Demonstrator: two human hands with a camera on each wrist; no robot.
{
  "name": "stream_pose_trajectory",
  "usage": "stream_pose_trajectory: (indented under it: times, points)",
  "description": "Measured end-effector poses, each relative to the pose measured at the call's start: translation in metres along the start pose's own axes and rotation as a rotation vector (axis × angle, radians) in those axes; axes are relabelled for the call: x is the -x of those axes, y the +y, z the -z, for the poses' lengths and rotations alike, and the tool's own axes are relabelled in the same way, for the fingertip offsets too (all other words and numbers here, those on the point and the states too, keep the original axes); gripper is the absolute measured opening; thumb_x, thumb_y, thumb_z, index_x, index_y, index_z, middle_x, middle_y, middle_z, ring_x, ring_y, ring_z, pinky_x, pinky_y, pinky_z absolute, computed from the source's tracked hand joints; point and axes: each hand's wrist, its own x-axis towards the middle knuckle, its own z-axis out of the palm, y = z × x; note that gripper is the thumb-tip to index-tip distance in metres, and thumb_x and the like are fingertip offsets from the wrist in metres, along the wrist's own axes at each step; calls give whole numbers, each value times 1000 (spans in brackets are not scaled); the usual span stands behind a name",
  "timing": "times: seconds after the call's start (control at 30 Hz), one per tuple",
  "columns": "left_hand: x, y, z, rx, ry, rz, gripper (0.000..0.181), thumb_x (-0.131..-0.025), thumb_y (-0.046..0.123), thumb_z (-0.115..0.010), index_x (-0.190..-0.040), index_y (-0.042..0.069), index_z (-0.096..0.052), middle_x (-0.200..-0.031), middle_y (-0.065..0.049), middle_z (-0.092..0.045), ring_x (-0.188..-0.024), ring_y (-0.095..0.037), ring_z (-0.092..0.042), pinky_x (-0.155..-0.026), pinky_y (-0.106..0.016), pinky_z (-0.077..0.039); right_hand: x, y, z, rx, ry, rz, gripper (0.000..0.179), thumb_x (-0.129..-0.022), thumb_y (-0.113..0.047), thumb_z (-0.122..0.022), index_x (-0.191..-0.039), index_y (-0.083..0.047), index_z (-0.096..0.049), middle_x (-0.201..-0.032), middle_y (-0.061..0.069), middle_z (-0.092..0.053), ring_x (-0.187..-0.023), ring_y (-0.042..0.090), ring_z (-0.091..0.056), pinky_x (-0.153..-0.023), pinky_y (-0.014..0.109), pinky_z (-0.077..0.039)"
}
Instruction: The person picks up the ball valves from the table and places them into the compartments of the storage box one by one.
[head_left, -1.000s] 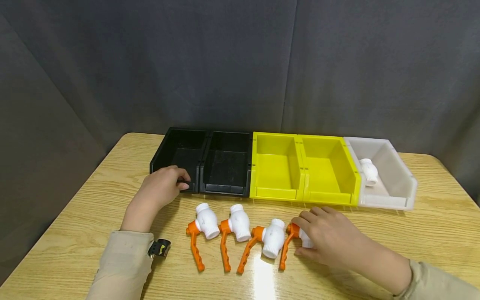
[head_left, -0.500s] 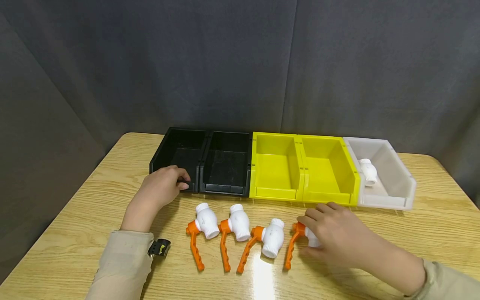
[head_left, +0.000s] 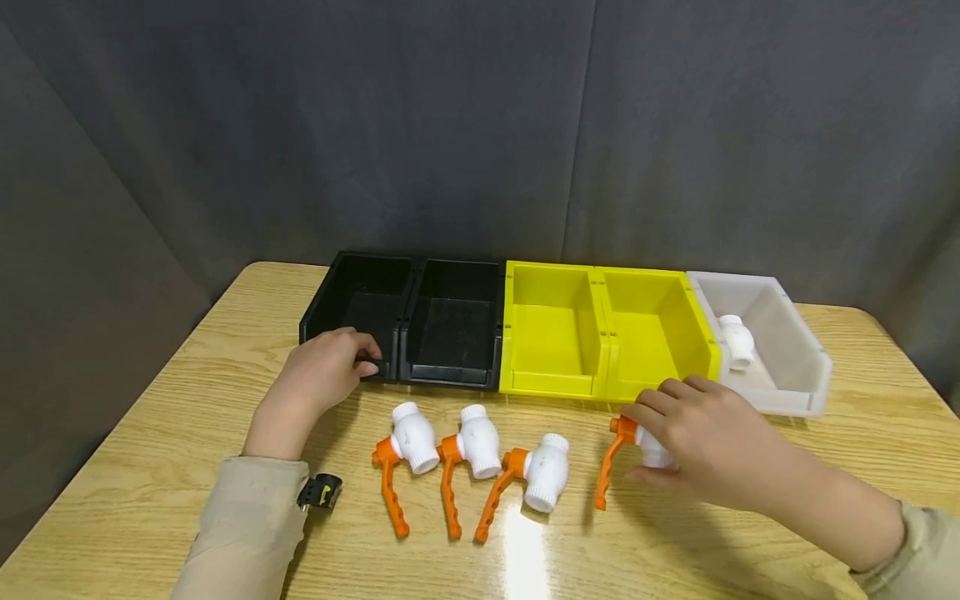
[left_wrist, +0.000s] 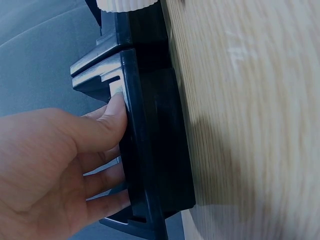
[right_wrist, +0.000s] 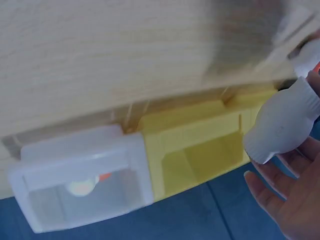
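My left hand (head_left: 318, 375) grips the front lip of the leftmost black bin (head_left: 375, 310). In the left wrist view, the thumb presses on the outer face of that bin (left_wrist: 162, 145) and the other fingers reach behind the lip. A white ball valve with an orange lever handle (head_left: 655, 451) is in the grasp of my right hand (head_left: 708, 437), lifted off the table. Its white body (right_wrist: 282, 120) lies against the fingers in the right wrist view. Three matching ball valves lie in a row: a left one (head_left: 415, 438), a middle one (head_left: 478, 442) and a right one (head_left: 547, 473).
Beside the leftmost bin stand another black bin (head_left: 453, 333), two yellow bins (head_left: 551, 342) and a white bin (head_left: 798, 342) at the right end. Inside the white bin sits another ball valve (head_left: 737, 343). A dark curtain (head_left: 450, 125) hangs behind the wooden table (head_left: 187, 417).
My right hand has carried its ball valve up off the table and to the right, away from the other three. The left hand has stayed at the black bin's lip.
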Motion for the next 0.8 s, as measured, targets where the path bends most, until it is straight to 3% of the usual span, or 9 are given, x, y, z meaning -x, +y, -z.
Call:
stream_pose_trajectory:
  times: [0.23,0.8]
  points:
    - [1,1,2,-2,-1,1,16,-94,16,-69,-106,7,-72,-104,-12,-67,-93,-31,-63,-82,-50,-52,-2,19,8,-17,16,14,57,-68,-45,-85,-106,-4,-70,-93,3,-67,-84,26,-64,-78,44,-54]
    - [1,1,1,-14,4,-5,16,-94,16,-69,-107,7,-72,-105,-12,-67,-94,-32,-64,-82,-51,-52,-7,54,11,-39,-98,7,56,-70,-45,-87,-110,-9,-70,-98,3,-68,-90,29,-64,-80,50,-53]
